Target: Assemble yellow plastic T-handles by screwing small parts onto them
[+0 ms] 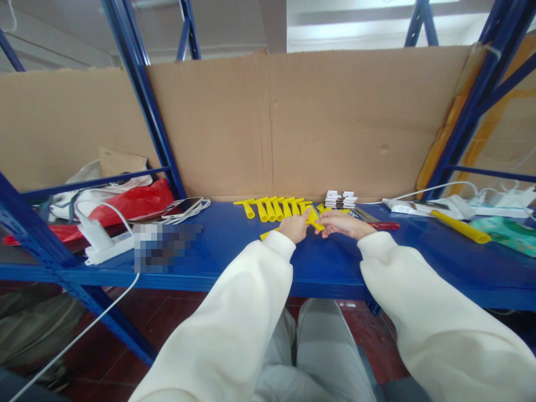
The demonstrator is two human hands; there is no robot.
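Note:
My left hand (294, 226) is closed around a yellow T-shaped plastic piece (314, 219) just above the blue shelf (234, 251). From the other side, the fingers of my right hand (339, 224) pinch the same piece near its end; whether they also hold something small is hidden. Beyond my left hand lies a row of several matching yellow T-shaped pieces (275, 210), their round ends toward me. Part of another yellow piece (263, 237) sticks out beside my left wrist. Behind my right hand stands a stack of small white and dark strips (340, 200).
A red-handled tool (385, 225) lies right of my right hand. Farther right are a yellow tube (460, 226) and a green packet (508, 233). At left are a white power strip (109, 248), a phone (182, 207) and a red bag (129, 204). A cardboard wall (335, 123) closes the back.

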